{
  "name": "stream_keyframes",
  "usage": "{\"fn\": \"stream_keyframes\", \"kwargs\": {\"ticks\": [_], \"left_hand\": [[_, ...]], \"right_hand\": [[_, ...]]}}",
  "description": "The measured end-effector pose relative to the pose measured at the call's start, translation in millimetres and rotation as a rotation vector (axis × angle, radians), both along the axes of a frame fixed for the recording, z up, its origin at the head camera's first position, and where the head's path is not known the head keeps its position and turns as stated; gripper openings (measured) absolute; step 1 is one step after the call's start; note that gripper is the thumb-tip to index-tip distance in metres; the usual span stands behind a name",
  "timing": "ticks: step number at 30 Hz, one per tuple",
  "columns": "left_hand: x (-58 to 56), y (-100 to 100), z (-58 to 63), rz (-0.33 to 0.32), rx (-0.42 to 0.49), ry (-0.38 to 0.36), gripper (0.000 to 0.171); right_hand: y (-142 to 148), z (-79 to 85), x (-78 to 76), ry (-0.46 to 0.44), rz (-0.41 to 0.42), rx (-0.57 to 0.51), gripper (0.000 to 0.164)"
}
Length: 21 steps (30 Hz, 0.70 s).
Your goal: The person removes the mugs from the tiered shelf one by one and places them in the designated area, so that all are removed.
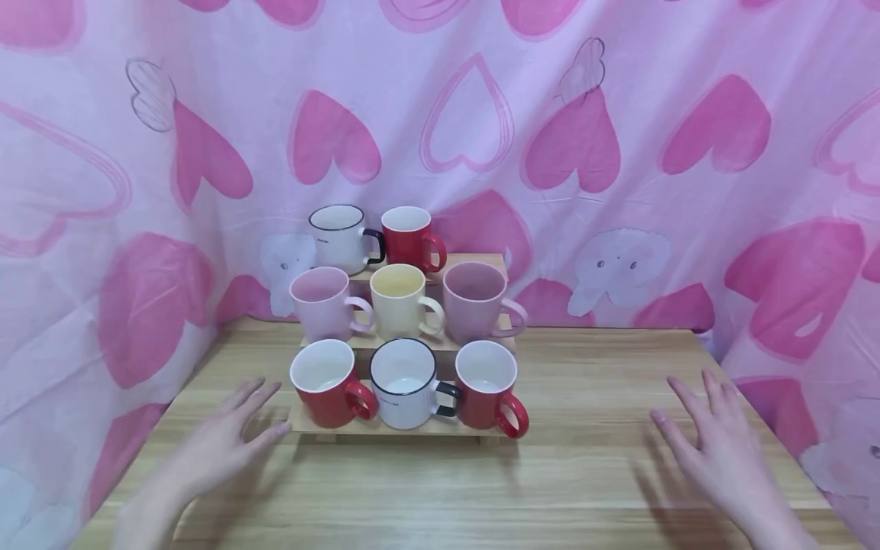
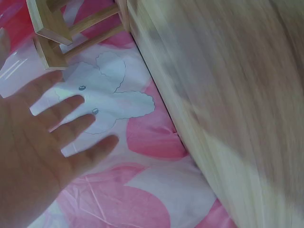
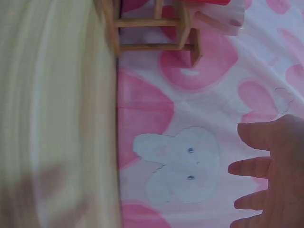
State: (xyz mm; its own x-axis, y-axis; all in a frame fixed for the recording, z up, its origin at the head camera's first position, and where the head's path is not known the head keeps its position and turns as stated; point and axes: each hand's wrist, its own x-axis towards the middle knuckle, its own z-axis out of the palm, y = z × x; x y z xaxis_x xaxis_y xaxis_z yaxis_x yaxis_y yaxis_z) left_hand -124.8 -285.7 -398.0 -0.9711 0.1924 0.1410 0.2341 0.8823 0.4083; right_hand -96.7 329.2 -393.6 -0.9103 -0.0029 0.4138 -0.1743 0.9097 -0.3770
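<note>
My left hand hovers over the table with fingers spread, its thumb close to the left front corner of a three-step wooden rack. Far to the right, my right hand is also spread and holds nothing. The front step bears a red mug, a white mug with black rim and another red mug. On the middle step stand a pink mug, a cream mug and a mauve mug. A white mug and a red mug occupy the top step.
The wood-grain table extends on both sides of the rack. Behind and beside it hangs a pink curtain with hearts and cartoon figures. To the right of the top red mug, a stretch of bare step shows.
</note>
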Motion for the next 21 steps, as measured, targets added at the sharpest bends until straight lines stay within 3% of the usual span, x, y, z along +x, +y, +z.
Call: {"fn": "stream_keyframes", "kwargs": {"ticks": [11,21], "left_hand": [[-7.7,4,-0.6,-0.07,0.153,-0.017,0.055],[-17.0,11,1.4,-0.073,0.217,-0.126,0.054]], "right_hand": [[-16,33.8,-11.5,0.209,0.186,-0.072,0.042],[-44,64.3,-15.5,0.268,0.252,-0.058,0.064]]}}
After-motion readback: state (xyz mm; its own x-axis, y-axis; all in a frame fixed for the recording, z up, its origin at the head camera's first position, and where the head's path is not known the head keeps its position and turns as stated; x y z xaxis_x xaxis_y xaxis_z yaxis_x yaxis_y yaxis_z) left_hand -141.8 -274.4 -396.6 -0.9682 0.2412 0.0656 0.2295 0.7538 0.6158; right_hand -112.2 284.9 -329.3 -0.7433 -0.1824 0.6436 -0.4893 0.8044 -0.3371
